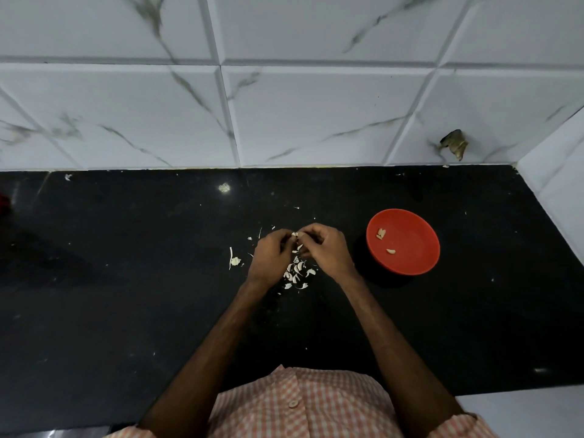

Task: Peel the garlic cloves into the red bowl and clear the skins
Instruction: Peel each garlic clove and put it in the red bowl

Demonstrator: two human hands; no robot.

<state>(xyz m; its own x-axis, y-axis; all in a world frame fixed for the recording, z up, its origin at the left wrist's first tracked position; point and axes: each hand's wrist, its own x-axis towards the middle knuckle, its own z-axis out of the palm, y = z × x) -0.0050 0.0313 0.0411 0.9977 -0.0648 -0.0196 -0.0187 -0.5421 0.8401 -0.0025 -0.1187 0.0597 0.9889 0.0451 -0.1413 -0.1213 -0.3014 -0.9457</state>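
Observation:
My left hand (270, 256) and my right hand (325, 248) meet over the black counter (126, 295), and the fingertips of both pinch one small garlic clove (295, 234) between them. Below the hands lies a pile of white garlic skins and cloves (297, 273). A bit of garlic root and a strip of skin (234, 260) lie to the left of my left hand. The red bowl (407, 226) sits to the right of my right hand, with three peeled cloves (381, 233) inside it.
A white marble-tiled wall (284, 105) rises behind the counter, with a side wall (556, 184) at the right. A hole in the tile (455, 143) shows at the back right. Small skin flecks dot the counter. A red object (3, 203) peeks in at the left edge.

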